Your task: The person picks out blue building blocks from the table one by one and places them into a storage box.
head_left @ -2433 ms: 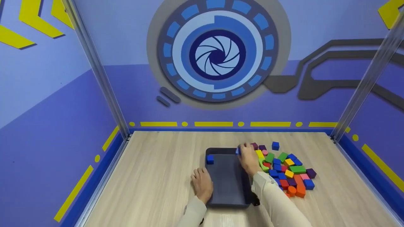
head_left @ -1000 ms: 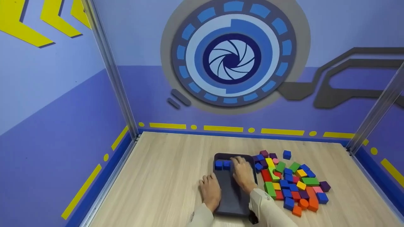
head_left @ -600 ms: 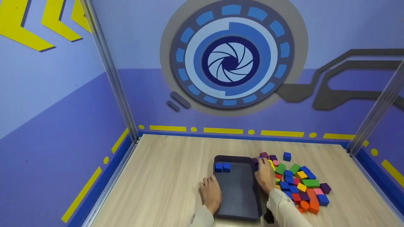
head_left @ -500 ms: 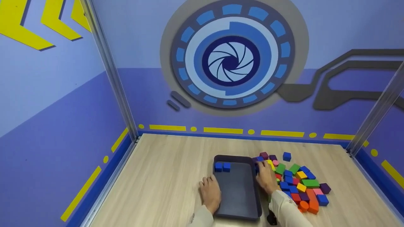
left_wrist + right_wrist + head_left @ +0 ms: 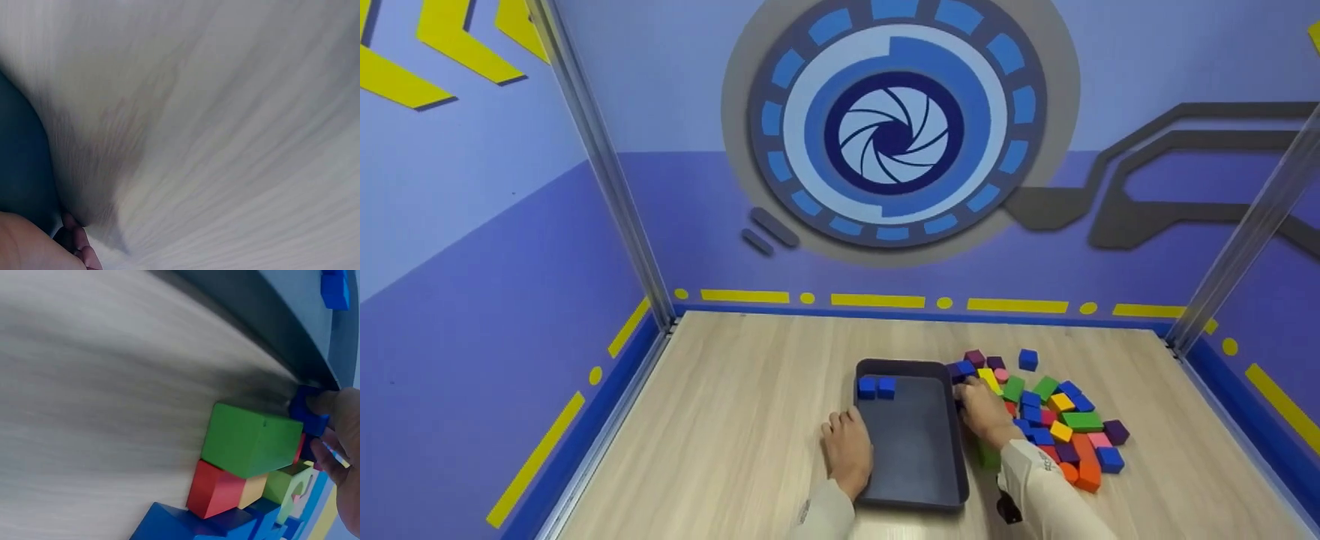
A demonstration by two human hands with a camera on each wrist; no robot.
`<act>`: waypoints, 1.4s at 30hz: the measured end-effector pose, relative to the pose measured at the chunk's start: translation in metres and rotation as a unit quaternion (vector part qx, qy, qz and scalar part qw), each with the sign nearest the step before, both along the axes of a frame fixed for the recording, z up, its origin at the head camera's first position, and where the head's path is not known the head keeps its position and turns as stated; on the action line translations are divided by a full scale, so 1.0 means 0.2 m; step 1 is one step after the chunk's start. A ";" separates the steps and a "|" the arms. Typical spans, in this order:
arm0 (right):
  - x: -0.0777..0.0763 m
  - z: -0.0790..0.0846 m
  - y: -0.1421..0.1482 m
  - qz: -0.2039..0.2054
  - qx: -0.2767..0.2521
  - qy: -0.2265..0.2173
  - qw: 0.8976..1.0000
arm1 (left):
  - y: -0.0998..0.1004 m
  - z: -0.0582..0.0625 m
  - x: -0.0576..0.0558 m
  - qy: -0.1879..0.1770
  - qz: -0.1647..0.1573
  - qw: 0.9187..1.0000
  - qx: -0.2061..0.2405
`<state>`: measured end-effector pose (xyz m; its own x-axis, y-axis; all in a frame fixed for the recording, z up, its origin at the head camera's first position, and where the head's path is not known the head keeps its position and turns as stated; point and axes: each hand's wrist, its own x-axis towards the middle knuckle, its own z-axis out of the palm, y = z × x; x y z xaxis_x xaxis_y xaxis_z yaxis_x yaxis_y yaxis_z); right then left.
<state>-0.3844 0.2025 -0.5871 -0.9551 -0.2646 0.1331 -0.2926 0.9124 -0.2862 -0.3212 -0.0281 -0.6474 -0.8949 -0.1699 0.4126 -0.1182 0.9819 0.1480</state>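
A dark grey tray (image 5: 911,450) lies on the table, with two blue cubes (image 5: 877,388) side by side in its back left corner. My left hand (image 5: 847,450) rests along the tray's left rim, fingers relaxed and pointing forward. Just outside the right rim, my right hand (image 5: 984,409) reaches down at the left edge of a block pile. The right wrist view shows its thumb and fingers pinching a blue cube (image 5: 308,410) close against the tray's outer wall. In the head view that cube is mostly hidden by the hand.
Colourful blocks spread right of the tray, among them a long orange block (image 5: 1087,461), a green block (image 5: 1081,421) and a lone blue cube (image 5: 1028,360) at the back. By the right hand stand a large green block (image 5: 253,439) and a red block (image 5: 214,489). Walls enclose the table.
Earlier one blue cube lay in the tray while my right hand held another; now two sit together. The right hand has left the tray for the pile. The left hand stays at the rim.
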 end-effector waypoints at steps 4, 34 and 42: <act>-0.02 0.02 -0.03 0.001 -0.005 -0.017 1.000 | -0.03 0.00 0.00 0.007 0.003 1.000 0.000; -0.11 0.17 -0.07 0.000 -0.044 0.048 0.998 | -0.04 -0.01 -0.01 0.011 0.024 1.000 -0.008; -0.11 0.18 -0.18 0.004 -0.036 0.047 0.998 | 0.02 0.00 0.00 0.014 0.017 1.000 -0.010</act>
<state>-0.4064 0.1668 -0.5507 -0.9357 -0.2583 0.2404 -0.3278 0.8884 -0.3214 -0.3213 -0.0249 -0.6478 -0.8764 -0.1909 0.4420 -0.1472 0.9803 0.1315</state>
